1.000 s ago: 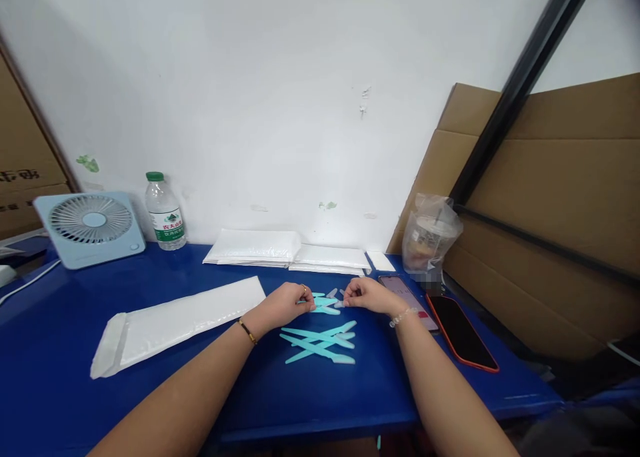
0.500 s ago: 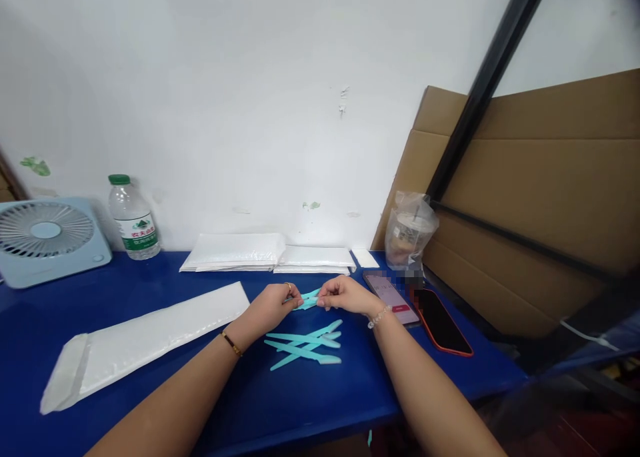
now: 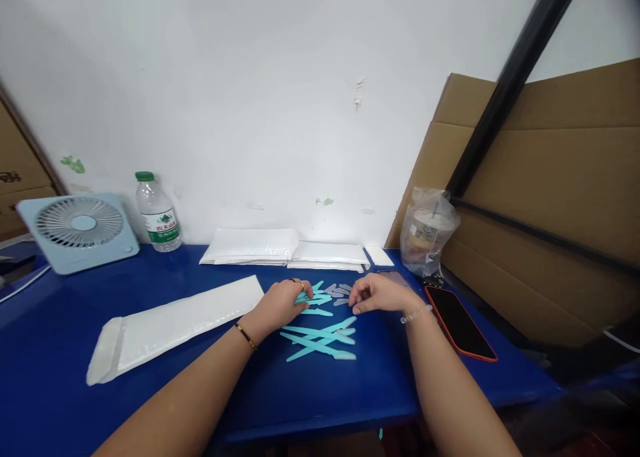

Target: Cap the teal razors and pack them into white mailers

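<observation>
My left hand [image 3: 285,304] is closed over a small group of turquoise eyebrow razors [image 3: 320,300], its thumb and fingers around the handle end of one; the fingertips partly hide these razors. Beside them lie several small clear blade caps [image 3: 341,302]. My right hand [image 3: 375,294] is just right of the caps, fingers loosely curled and thumb apart, with nothing visible between them. Nearer to me, a second group of turquoise eyebrow razors [image 3: 320,349] lies crossed on the blue table [image 3: 320,397], with pale covers over their blade ends.
A long white padded mailer [image 3: 185,317] lies left of my left hand, and more white mailers [image 3: 255,246] stack against the wall. A fan [image 3: 83,230] and water bottle [image 3: 160,220] stand at left. Right are a red-edged phone [image 3: 460,322], a bagged drink cup [image 3: 427,234] and cardboard [image 3: 560,190].
My hands have moved apart from a shared pinch on a turquoise razor; the right has shifted right. The clear caps now show between them. The view has turned slightly left.
</observation>
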Tool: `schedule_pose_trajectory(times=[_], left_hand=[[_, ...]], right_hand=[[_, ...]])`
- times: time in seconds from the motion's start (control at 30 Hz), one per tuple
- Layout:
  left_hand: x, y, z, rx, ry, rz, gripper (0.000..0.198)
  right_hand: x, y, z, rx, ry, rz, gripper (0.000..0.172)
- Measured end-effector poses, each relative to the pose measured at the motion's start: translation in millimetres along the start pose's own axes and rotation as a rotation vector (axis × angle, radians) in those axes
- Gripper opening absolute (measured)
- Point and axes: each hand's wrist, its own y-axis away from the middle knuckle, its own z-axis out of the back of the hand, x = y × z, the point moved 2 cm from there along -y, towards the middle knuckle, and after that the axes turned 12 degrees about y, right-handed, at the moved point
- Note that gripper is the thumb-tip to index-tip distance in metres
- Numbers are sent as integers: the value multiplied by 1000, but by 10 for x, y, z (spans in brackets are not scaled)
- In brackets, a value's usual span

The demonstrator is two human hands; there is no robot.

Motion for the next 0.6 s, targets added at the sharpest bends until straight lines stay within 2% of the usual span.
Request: schedule_pose_trajectory(times=[0.13, 0.27, 0.37, 0.47, 0.53, 0.6], left_hand=[[49, -8, -11, 20, -4, 40, 29], [14, 2, 12, -16, -32, -2, 34], [-77, 18, 19, -40, -8, -72, 29], [-140, 17, -20, 50, 35, -109, 30], [-130, 6, -39, 86, 31, -104, 27], [-82, -8, -35, 66, 3, -90, 26]], right_hand=[[48, -13, -74, 80, 74, 36, 26], [68, -62, -162, 139, 51, 46, 20], [106, -84, -177, 72, 19, 58, 20], [136, -109, -181, -40, -47, 76, 20], [114, -126, -185, -75, -72, 89, 20], [44, -138, -174, -97, -48, 68, 21]])
